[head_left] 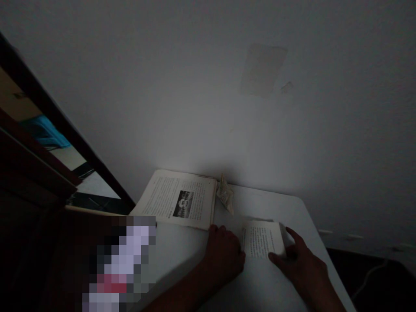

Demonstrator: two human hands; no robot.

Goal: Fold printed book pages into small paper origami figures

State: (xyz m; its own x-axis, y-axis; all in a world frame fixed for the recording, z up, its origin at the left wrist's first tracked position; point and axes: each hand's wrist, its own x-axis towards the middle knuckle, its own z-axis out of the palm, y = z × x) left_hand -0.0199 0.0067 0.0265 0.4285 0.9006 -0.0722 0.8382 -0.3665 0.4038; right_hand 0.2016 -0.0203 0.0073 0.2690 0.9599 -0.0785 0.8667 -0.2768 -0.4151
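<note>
A small cream rectangle of printed paper (260, 240) is lying at five o'clock in the view on the white round-cornered table (182, 255), looking partly folded, its shaping seemingly unfinished. At its nine o'clock the left hand (225, 249) is curling, its hold unclear; at four, the half-open right hand (303, 262) is touching it with the thumb, pinch uncertain. A pointed folded-paper piece (225, 195), seemingly done, is sitting at eleven. No container is showing.
</note>
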